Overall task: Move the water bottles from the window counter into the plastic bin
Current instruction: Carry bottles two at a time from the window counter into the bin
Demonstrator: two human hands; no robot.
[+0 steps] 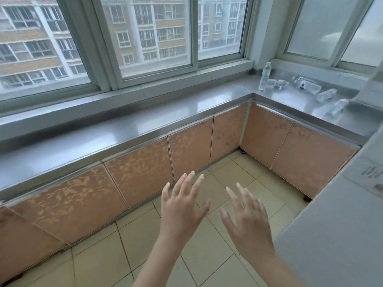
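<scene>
Several clear water bottles sit on the steel window counter at the far right corner. One bottle stands upright with a white cap. Others lie on their sides: one beside it, one with a label, one further right, and one nearest the counter's front edge. My left hand and my right hand are both raised over the tiled floor with fingers spread, holding nothing, well short of the bottles. No plastic bin is in view.
The L-shaped counter runs under large windows, with orange patterned cabinet doors below. A grey appliance or cabinet surface fills the lower right. Beige floor tiles lie between me and the cabinets.
</scene>
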